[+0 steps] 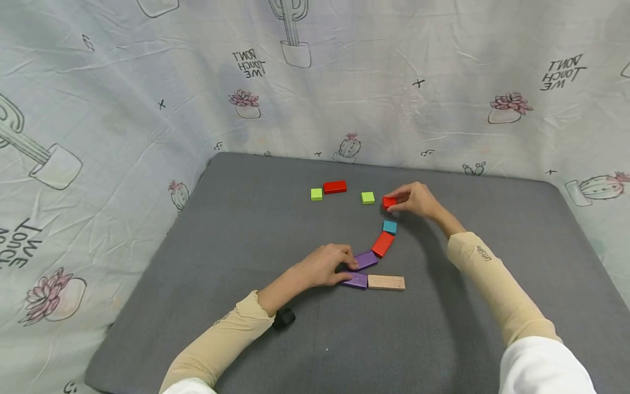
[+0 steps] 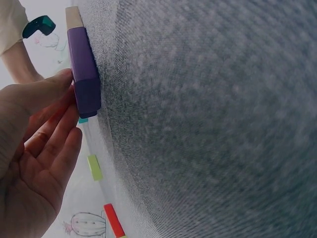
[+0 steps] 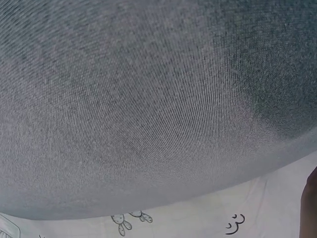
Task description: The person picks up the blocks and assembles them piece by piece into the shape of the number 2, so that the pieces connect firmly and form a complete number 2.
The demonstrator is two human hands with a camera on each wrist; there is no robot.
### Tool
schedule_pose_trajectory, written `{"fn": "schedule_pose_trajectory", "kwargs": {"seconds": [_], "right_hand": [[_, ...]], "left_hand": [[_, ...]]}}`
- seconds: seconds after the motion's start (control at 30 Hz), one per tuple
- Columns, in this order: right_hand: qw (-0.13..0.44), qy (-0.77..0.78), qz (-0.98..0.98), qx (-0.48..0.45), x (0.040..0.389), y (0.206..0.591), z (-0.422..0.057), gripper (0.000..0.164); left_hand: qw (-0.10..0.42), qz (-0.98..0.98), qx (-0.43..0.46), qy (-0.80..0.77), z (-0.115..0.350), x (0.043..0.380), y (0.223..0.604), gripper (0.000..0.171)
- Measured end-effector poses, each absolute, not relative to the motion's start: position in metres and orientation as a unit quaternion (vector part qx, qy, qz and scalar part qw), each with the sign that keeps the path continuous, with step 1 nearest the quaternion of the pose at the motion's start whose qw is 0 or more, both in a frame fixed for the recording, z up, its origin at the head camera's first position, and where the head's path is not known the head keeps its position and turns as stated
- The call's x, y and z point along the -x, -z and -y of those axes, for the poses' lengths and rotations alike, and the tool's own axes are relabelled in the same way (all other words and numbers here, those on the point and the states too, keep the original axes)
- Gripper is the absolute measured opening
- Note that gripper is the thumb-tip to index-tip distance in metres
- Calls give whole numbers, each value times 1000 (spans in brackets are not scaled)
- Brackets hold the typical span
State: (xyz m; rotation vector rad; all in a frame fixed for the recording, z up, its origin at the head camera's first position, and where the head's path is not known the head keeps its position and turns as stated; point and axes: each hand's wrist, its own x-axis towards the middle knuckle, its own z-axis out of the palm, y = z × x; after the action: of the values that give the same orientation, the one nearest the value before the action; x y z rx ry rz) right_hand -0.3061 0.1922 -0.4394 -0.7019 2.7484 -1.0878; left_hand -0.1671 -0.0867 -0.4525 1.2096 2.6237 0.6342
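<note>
In the head view my right hand (image 1: 417,200) pinches a small red block (image 1: 389,202) between thumb and fingers, beyond a curved row of blocks. My left hand (image 1: 325,266) is at the row's near left end. Its thumb touches the nearer purple block (image 1: 360,281), and its index fingertip is at the farther purple block (image 1: 366,260). The left wrist view shows the thumb against a purple block (image 2: 85,69), the other fingers loosely extended. The row includes a wooden block (image 1: 386,282), a red block (image 1: 383,244) and a blue block (image 1: 390,227).
Toward the back of the grey table (image 1: 236,219) lie a long red block (image 1: 335,187), a lime block (image 1: 316,194) beside it and another lime block (image 1: 367,198). A patterned cloth (image 1: 374,82) hangs behind. A black object (image 1: 284,318) shows by the left wrist.
</note>
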Motion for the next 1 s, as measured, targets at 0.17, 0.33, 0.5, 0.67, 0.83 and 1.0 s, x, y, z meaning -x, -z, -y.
{"fn": "schedule_pose_trajectory", "kwargs": {"seconds": [0.17,0.33,0.5,0.67,0.83,1.0], "right_hand": [[64,376,-892,242,305,440,-190,28],[55,384,-886,253,305,442,-190,20],[42,377,-886,266,304,444,-191,17],[36,362,-894,261,304,448,-194,16],[39,360,-896,256,304,452,-194,17],[31,347,-895,278,305,454,-195,19]], "left_hand": [[94,-884,-405,-214,88,167,453,22],[94,-885,-404,-213,88,166,453,22],[95,-885,-403,-213,88,166,453,22],[93,-884,-405,-215,88,166,454,22],[92,-884,-405,-213,88,166,453,21],[93,-884,-407,-210,87,166,452,22]]}}
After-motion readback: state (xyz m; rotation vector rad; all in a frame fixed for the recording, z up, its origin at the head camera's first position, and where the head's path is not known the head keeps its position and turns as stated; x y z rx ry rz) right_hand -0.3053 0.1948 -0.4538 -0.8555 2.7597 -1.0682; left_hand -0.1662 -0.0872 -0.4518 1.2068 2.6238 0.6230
